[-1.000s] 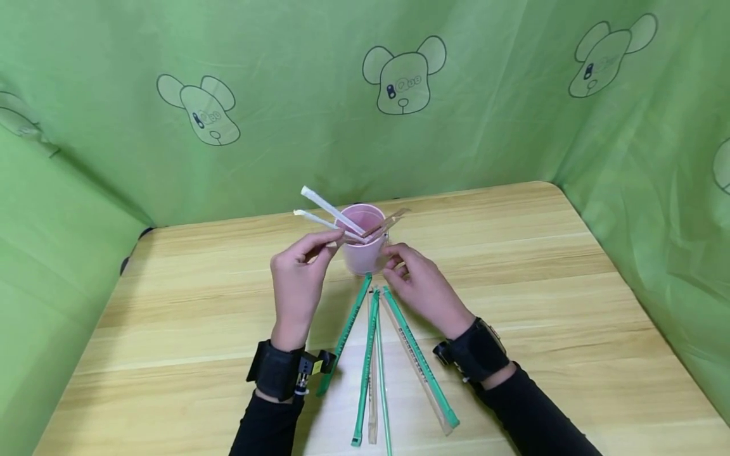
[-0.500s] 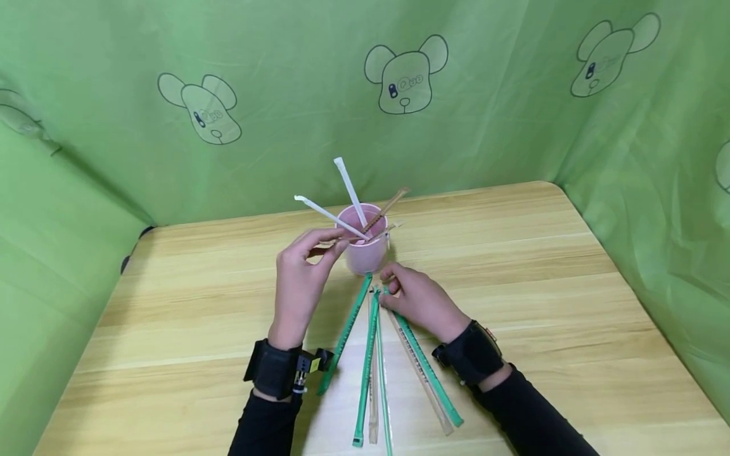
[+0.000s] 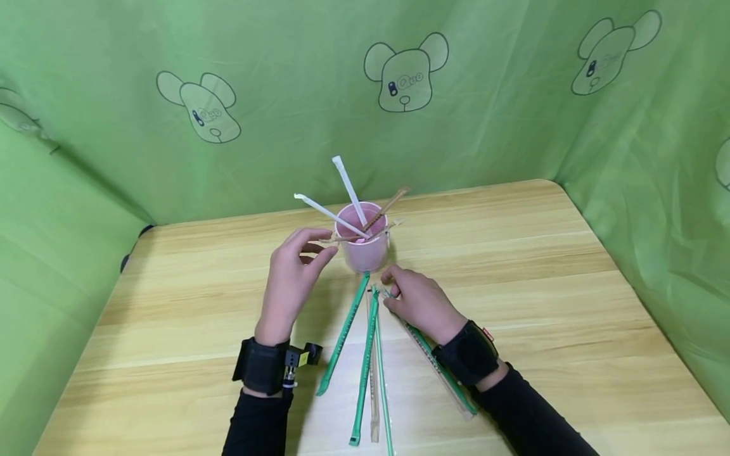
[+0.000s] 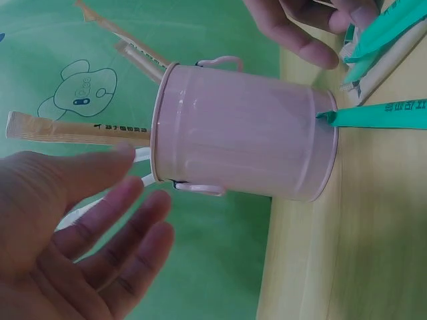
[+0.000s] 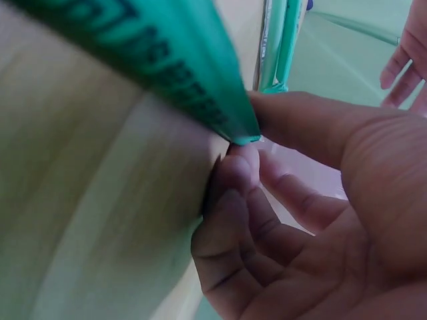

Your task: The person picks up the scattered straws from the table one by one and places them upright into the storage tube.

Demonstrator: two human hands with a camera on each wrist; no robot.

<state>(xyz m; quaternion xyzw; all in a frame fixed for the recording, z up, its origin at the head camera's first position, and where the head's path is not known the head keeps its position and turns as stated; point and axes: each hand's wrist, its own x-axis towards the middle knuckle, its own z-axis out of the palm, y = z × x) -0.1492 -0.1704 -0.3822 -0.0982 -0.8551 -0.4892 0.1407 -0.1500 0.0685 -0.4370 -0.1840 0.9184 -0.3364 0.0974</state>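
A pink bucket stands upright near the table's back, with two white-wrapped straws and brown-wrapped straws leaning out of its mouth. My left hand is at the bucket's left rim, by the end of a brown straw. In the left wrist view, its thumb and fingers are apart and hold nothing. Just in front of the bucket, my right hand pinches the tip of a green-wrapped straw between thumb and finger. That straw slants toward the person, partly hidden under the hand in the head view.
Between the hands lie more green-wrapped straws, a brown-wrapped straw and a thin green straw. The wooden table meets a green fabric wall at the back.
The straws in the bucket have spread, one white straw swinging upright. My left hand has drawn slightly left. My right hand has come down from the bucket to a green straw, whose near end shifted right.
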